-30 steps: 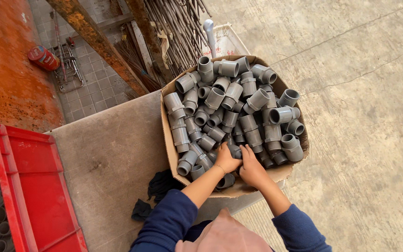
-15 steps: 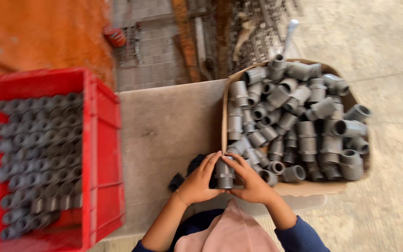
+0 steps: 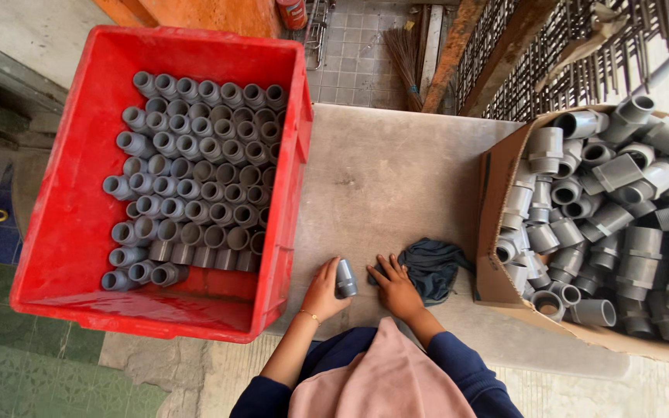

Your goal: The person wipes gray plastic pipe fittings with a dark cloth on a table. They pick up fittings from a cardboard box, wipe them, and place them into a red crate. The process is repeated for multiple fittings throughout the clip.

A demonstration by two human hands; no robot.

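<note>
Fingers of left hand (image 3: 325, 290) clasp grey fitting (image 3: 345, 279); right hand (image 3: 393, 289) flat on cloth (image 3: 430, 268).

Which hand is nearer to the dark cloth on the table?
The right hand is nearer: it rests against the dark cloth's left edge. The left hand is farther left, holding a grey pipe fitting.

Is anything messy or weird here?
Yes: the cardboard box holds grey fittings heaped every which way, while those in the red crate stand in rows. A dark cloth lies crumpled on the table.
</note>
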